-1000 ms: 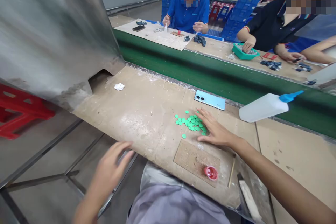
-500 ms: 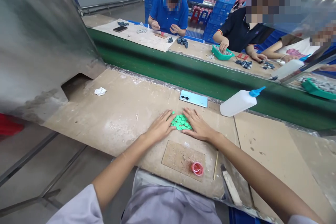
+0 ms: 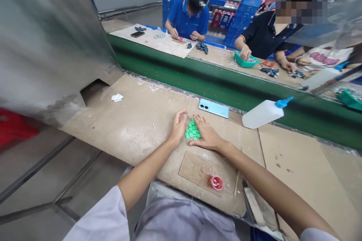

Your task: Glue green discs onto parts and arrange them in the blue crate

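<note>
A small heap of green round discs (image 3: 192, 130) lies on the brown worktable (image 3: 141, 120) in front of me. My left hand (image 3: 178, 127) rests flat on the table, fingers stretched out, pressed against the heap's left side. My right hand (image 3: 206, 134) lies flat with fingers extended against the heap's right side. Both hands cup the discs between them. Neither hand holds anything.
A light blue phone (image 3: 213, 108) lies just beyond the discs. A white squeeze bottle with a blue nozzle (image 3: 264, 113) lies to the right. A small red cap (image 3: 216, 182) sits on a brown board (image 3: 205, 169). A green conveyor (image 3: 215, 79) runs behind; people work across it. Metal housing (image 3: 48, 37) stands left.
My left hand came up from below the table edge to the discs. Both hands have pushed the scattered discs together into a tighter heap.
</note>
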`<action>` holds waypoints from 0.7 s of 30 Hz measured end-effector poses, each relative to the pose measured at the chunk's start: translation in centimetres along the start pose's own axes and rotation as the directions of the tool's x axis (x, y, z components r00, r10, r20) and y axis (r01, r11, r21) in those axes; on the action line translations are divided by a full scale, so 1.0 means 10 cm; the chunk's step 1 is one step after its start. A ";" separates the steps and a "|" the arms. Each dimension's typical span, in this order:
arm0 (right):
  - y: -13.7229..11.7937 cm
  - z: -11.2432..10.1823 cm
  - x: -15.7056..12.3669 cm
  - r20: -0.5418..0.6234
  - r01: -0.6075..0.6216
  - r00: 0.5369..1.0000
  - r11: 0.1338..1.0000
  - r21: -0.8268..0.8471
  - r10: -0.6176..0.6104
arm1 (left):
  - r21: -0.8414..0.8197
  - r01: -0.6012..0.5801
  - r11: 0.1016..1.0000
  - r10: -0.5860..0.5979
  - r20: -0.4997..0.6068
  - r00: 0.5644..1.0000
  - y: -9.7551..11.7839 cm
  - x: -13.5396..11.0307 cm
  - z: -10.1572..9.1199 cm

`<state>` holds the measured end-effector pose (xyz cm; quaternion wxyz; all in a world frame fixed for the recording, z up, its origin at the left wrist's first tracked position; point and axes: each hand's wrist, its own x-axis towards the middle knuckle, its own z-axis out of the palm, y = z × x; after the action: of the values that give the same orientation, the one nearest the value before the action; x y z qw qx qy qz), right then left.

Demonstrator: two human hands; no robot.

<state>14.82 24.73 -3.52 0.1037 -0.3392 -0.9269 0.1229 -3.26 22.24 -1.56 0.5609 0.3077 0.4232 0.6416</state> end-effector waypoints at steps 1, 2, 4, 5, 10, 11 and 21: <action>-0.05 0.04 0.11 -0.001 0.022 1.000 1.000 -0.005 -0.022 | -0.038 0.008 0.999 -0.010 -0.046 0.999 0.00 -0.01 -0.04; -0.10 0.07 0.20 -0.001 0.044 0.999 0.999 -0.009 -0.044 | -0.060 0.011 0.998 -0.015 -0.071 0.997 0.01 -0.03 -0.07; -0.19 0.10 0.35 -0.012 0.085 0.996 0.996 -0.009 -0.085 | -0.121 0.017 0.993 -0.031 -0.114 0.993 0.02 -0.08 -0.13; -0.23 0.10 0.39 -0.027 0.107 0.994 0.994 -0.001 -0.107 | -0.145 0.017 0.989 -0.036 -0.130 0.991 0.02 -0.11 -0.15; -0.38 0.07 0.49 -0.150 0.188 0.973 0.980 0.065 -0.177 | -0.181 0.022 0.983 -0.059 -0.198 0.978 0.01 -0.22 -0.17; -0.40 0.06 0.50 -0.160 0.193 0.970 0.979 0.060 -0.181 | -0.178 0.019 0.984 -0.057 -0.211 0.976 0.01 -0.24 -0.18; -0.51 0.02 0.64 -0.048 0.402 0.914 0.916 -0.006 -0.402 | -0.153 -0.198 0.968 0.101 -0.487 0.867 0.36 -1.19 -0.79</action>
<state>6.86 25.12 -1.44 0.1498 -0.1443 -0.9737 0.0928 -9.63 8.93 -0.98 0.4158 0.1155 0.4568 0.7779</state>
